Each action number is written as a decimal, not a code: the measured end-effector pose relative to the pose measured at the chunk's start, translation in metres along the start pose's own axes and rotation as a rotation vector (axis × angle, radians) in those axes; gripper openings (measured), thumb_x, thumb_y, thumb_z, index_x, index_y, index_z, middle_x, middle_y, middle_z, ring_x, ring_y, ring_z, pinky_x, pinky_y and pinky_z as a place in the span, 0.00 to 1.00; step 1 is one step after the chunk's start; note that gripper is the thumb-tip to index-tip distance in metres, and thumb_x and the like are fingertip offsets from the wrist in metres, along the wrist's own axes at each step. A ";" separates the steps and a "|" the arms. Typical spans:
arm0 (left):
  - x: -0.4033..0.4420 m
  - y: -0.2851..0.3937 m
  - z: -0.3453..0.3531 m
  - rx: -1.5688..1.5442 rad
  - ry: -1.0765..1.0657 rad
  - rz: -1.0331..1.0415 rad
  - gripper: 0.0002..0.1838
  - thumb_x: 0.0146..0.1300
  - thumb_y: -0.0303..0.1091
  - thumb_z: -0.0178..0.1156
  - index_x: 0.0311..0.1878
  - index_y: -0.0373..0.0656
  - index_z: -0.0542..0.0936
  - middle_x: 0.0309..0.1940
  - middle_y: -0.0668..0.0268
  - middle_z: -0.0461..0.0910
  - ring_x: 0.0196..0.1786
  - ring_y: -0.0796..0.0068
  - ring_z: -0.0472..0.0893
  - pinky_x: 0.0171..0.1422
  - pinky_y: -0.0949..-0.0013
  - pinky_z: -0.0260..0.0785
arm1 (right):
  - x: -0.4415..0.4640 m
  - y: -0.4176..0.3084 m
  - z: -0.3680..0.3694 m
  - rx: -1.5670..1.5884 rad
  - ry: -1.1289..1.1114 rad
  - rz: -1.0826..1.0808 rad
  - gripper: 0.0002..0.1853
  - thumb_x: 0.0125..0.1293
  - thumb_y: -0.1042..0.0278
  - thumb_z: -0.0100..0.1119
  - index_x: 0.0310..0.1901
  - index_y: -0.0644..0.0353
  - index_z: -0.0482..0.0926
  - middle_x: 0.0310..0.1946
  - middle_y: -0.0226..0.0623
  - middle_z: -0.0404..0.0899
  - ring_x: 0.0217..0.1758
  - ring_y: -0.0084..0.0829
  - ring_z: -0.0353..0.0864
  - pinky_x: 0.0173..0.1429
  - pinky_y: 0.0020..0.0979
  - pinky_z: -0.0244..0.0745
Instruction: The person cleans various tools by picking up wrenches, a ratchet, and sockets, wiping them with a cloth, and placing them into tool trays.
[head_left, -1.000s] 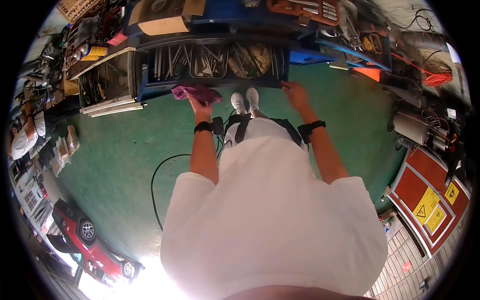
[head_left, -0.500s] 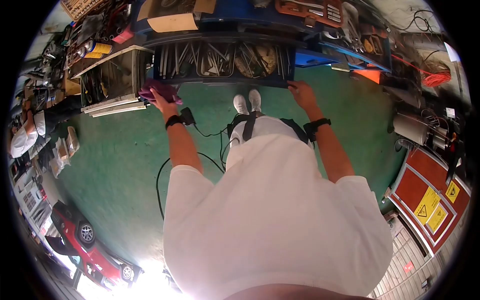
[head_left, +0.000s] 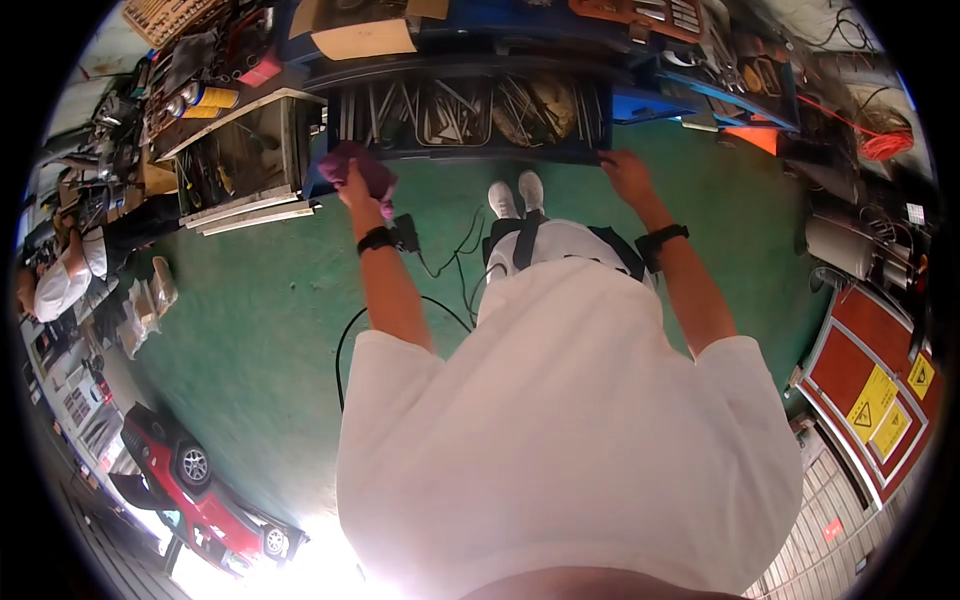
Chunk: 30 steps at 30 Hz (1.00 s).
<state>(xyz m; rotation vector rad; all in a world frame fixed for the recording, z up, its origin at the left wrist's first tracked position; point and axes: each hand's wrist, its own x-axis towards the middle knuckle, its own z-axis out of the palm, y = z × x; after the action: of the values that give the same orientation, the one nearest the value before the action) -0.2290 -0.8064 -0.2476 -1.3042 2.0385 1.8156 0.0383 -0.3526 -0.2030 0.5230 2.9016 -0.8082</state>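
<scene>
A purple cloth (head_left: pixel 368 178) is bunched in my left hand (head_left: pixel 357 196), which is closed on it at the left front corner of a pulled-out blue drawer (head_left: pixel 480 157). At the drawer's right front corner, my right hand (head_left: pixel 630 178) has its fingers curled against the edge. Long metal tools (head_left: pixel 385 112) lie along the drawer's left side. A metal tray (head_left: pixel 452 115) with loose bits and rods sits in the middle. Right of it, more rods rest on a round tan piece (head_left: pixel 550 112).
An open cardboard box (head_left: pixel 365 38) and an orange socket case (head_left: pixel 655 15) lie above the drawer. A wooden-edged tool shelf (head_left: pixel 245 165) stands left. A black cable (head_left: pixel 340 365) crosses the green floor. Another person (head_left: pixel 70 280) works at far left; a red car (head_left: pixel 190 490) stands behind.
The view has shifted, so everything sits farther right. The purple cloth now bunches over my left hand and hangs on its right side. My right hand remains at the drawer's corner.
</scene>
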 end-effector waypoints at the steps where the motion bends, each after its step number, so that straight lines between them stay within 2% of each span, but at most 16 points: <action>1: -0.014 -0.006 0.006 -0.006 0.007 0.000 0.49 0.50 0.52 0.73 0.71 0.39 0.63 0.60 0.52 0.74 0.55 0.57 0.79 0.59 0.53 0.74 | 0.002 -0.001 -0.002 0.000 -0.003 -0.008 0.13 0.67 0.63 0.58 0.51 0.51 0.82 0.39 0.45 0.78 0.42 0.48 0.79 0.48 0.43 0.75; 3: -0.041 -0.020 0.014 -0.017 -0.069 -0.009 0.50 0.49 0.52 0.74 0.69 0.33 0.65 0.60 0.51 0.74 0.54 0.55 0.79 0.59 0.56 0.75 | -0.001 -0.006 -0.008 0.052 -0.020 0.008 0.13 0.67 0.63 0.58 0.51 0.51 0.82 0.39 0.45 0.78 0.43 0.48 0.79 0.48 0.43 0.75; 7: -0.051 -0.038 0.020 -0.021 -0.137 -0.104 0.51 0.48 0.54 0.74 0.67 0.28 0.65 0.57 0.49 0.75 0.54 0.55 0.79 0.59 0.58 0.74 | 0.001 -0.018 -0.020 0.011 -0.080 0.057 0.13 0.67 0.62 0.57 0.52 0.50 0.82 0.40 0.44 0.77 0.44 0.47 0.79 0.48 0.43 0.75; 9: -0.033 -0.035 0.013 0.349 0.133 0.081 0.44 0.52 0.55 0.71 0.63 0.29 0.71 0.57 0.41 0.76 0.56 0.47 0.79 0.58 0.52 0.75 | -0.002 -0.021 -0.025 -0.007 -0.068 0.029 0.13 0.68 0.61 0.57 0.52 0.49 0.81 0.40 0.43 0.77 0.44 0.47 0.79 0.48 0.43 0.75; 11: -0.036 -0.001 0.003 0.336 0.333 0.302 0.44 0.53 0.59 0.68 0.61 0.29 0.71 0.56 0.40 0.76 0.56 0.42 0.78 0.60 0.49 0.73 | -0.004 -0.024 -0.027 -0.023 -0.078 0.049 0.13 0.68 0.61 0.57 0.52 0.49 0.81 0.40 0.43 0.78 0.45 0.47 0.79 0.48 0.43 0.75; 13: 0.003 0.016 -0.010 0.406 0.406 0.396 0.46 0.54 0.59 0.67 0.65 0.31 0.68 0.56 0.43 0.77 0.54 0.42 0.79 0.58 0.48 0.73 | -0.001 -0.023 -0.027 -0.040 -0.080 0.062 0.13 0.68 0.61 0.56 0.53 0.49 0.81 0.40 0.42 0.78 0.45 0.47 0.79 0.48 0.43 0.75; 14: 0.007 0.026 -0.012 0.410 0.397 0.392 0.46 0.54 0.59 0.67 0.65 0.31 0.68 0.56 0.43 0.77 0.54 0.42 0.79 0.58 0.48 0.73 | -0.001 -0.021 -0.025 -0.020 -0.078 0.056 0.13 0.68 0.61 0.57 0.52 0.49 0.81 0.40 0.42 0.78 0.45 0.47 0.79 0.48 0.43 0.75; 16: 0.006 0.045 -0.018 0.615 0.412 0.606 0.43 0.60 0.57 0.62 0.68 0.32 0.63 0.54 0.43 0.78 0.51 0.41 0.80 0.54 0.48 0.74 | -0.004 -0.019 -0.025 0.000 -0.081 0.045 0.13 0.68 0.61 0.57 0.52 0.49 0.81 0.40 0.42 0.78 0.45 0.47 0.79 0.49 0.42 0.75; 17: 0.000 0.045 -0.019 0.613 0.415 0.607 0.43 0.60 0.57 0.62 0.68 0.32 0.63 0.54 0.43 0.78 0.51 0.41 0.80 0.54 0.48 0.74 | -0.003 -0.019 -0.025 -0.013 -0.094 0.053 0.13 0.67 0.61 0.58 0.52 0.49 0.81 0.40 0.42 0.78 0.45 0.47 0.79 0.49 0.42 0.75; 19: -0.007 0.048 -0.018 0.973 0.296 0.691 0.38 0.65 0.53 0.57 0.68 0.33 0.61 0.53 0.44 0.79 0.49 0.41 0.81 0.51 0.47 0.74 | 0.004 -0.020 -0.027 -0.020 -0.094 0.052 0.13 0.67 0.61 0.58 0.52 0.50 0.81 0.40 0.42 0.78 0.45 0.47 0.80 0.50 0.42 0.75; 20: -0.005 0.038 -0.016 0.925 0.316 0.810 0.35 0.65 0.54 0.55 0.64 0.35 0.67 0.48 0.43 0.81 0.49 0.40 0.81 0.50 0.44 0.73 | 0.004 -0.020 -0.028 -0.004 -0.110 0.055 0.13 0.67 0.61 0.59 0.51 0.49 0.81 0.40 0.42 0.79 0.45 0.47 0.80 0.50 0.42 0.75; 21: -0.010 0.035 -0.013 0.924 0.317 0.820 0.35 0.65 0.54 0.55 0.64 0.35 0.67 0.48 0.43 0.81 0.49 0.40 0.81 0.50 0.44 0.73 | 0.003 -0.020 -0.030 0.010 -0.126 0.059 0.13 0.66 0.61 0.60 0.51 0.49 0.82 0.41 0.42 0.79 0.46 0.47 0.80 0.50 0.42 0.75; 23: -0.025 0.022 -0.005 0.892 0.237 0.918 0.30 0.65 0.48 0.56 0.62 0.33 0.69 0.52 0.48 0.79 0.48 0.40 0.81 0.49 0.45 0.74 | 0.002 -0.019 -0.033 0.023 -0.116 0.026 0.13 0.66 0.61 0.60 0.51 0.49 0.82 0.41 0.43 0.79 0.47 0.47 0.79 0.51 0.42 0.76; 24: -0.033 0.018 -0.002 0.929 0.161 0.909 0.28 0.64 0.46 0.57 0.60 0.34 0.72 0.50 0.47 0.80 0.47 0.41 0.81 0.49 0.45 0.74 | 0.002 -0.016 -0.034 0.031 -0.114 -0.012 0.13 0.66 0.61 0.60 0.51 0.49 0.82 0.42 0.43 0.79 0.48 0.47 0.79 0.51 0.42 0.76; 27: -0.066 -0.007 0.016 0.863 0.164 0.948 0.29 0.63 0.46 0.59 0.60 0.34 0.72 0.48 0.45 0.80 0.47 0.41 0.81 0.49 0.45 0.74 | 0.005 -0.003 -0.033 0.075 -0.130 -0.117 0.14 0.67 0.59 0.59 0.52 0.48 0.81 0.44 0.43 0.80 0.49 0.47 0.79 0.52 0.43 0.76; 30: -0.118 -0.026 0.031 0.794 0.150 0.847 0.32 0.62 0.46 0.60 0.63 0.33 0.70 0.51 0.43 0.79 0.48 0.39 0.80 0.52 0.45 0.73 | 0.009 0.011 -0.026 -0.047 -0.153 -0.189 0.16 0.69 0.55 0.56 0.54 0.48 0.80 0.44 0.43 0.80 0.48 0.46 0.79 0.52 0.43 0.76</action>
<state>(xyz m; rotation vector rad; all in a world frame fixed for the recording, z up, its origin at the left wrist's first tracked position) -0.1525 -0.7171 -0.2055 -0.3652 3.1784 0.7941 0.0342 -0.3274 -0.1878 0.1747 2.8490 -0.7630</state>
